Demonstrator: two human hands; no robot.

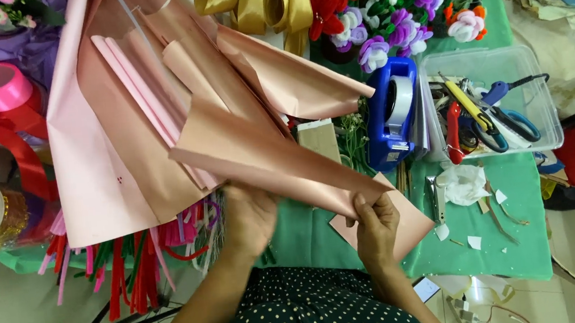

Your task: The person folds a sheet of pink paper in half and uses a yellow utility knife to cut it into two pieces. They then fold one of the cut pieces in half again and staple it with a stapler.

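Big rose-gold wrapping sheet [265, 153] lies over the green tabletop [512, 231], long edge slanting down toward my right. My right hand [376, 230] pinches that near corner; left hand [251, 218] is curled underneath, propping it up.

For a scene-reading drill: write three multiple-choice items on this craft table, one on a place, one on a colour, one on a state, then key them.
1. Where does the tape dispenser stand?
A. Left of the clear plastic box
B. Inside it
C. On the floor

2. What colour is the table cover?
A. Red
B. Green
C. White

3. What is the right hand doing?
A. Resting flat
B. Holding scissors
C. Pinching the folded wrapping paper

Key: 1 A, the blue dispenser sits beside the box's left wall. 2 B, bare cloth shows green. 3 C, fingers close on the paper's corner while the left hand supports it from beneath.
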